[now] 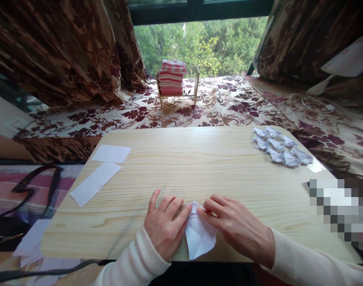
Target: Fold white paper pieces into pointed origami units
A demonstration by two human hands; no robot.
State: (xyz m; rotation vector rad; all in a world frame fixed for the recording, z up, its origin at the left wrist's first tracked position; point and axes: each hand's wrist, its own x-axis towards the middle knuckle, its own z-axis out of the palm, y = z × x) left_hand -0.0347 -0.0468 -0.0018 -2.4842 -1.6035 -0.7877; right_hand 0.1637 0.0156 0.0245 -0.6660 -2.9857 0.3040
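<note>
A white piece of paper (201, 238), creased and partly folded to a narrow top, lies at the table's near edge between my two hands. My left hand (166, 222) is at its left side, with the index finger pressing near the top and the other fingers spread over the table. My right hand (235, 222) is closed at the paper's upper right edge, thumb and curled fingers pinching the fold. The undersides of my fingers are hidden.
Several folded white paper pieces (277, 145) sit at the table's (181, 167) far right corner. Two flat paper strips (95, 183) lie at left. A pixelated patch (336, 206) covers something at right. Beyond, a small wooden rack (196, 89) bears pink-striped folded cloths (171, 77).
</note>
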